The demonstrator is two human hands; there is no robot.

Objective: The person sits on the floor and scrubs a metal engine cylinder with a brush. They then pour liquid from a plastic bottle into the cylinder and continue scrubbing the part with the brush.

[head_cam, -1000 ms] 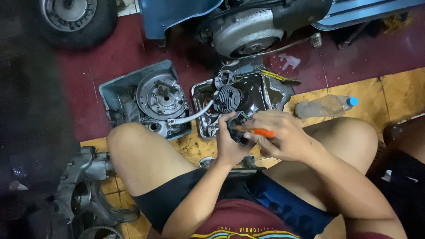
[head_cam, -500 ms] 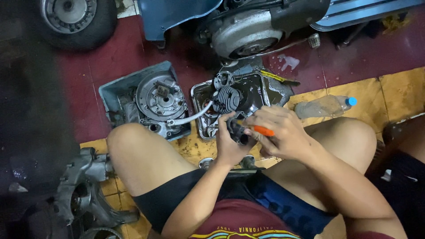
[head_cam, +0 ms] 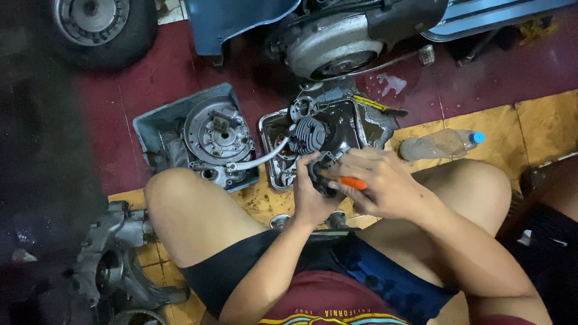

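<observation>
On the tiled floor, left to right: grey tray [head_cam: 147, 123] with flywheel plate [head_cam: 217, 129]; finned cylinder [head_cam: 308, 135]; left hand [head_cam: 313, 192] closed around a small dark engine part [head_cam: 320, 174], right hand [head_cam: 379, 183] gripping an orange-handled screwdriver [head_cam: 349, 182] against it, apparently mid-loosening and needing steady pressure; plastic bottle [head_cam: 439, 144].

We sit on the tiled floor [head_cam: 542, 120] of a scooter repair workshop: blue scooter [head_cam: 337, 30], loose wheel [head_cam: 99, 24], engine casings [head_cam: 114, 259] and oily parts trays [head_cam: 156, 123] surround us.
</observation>
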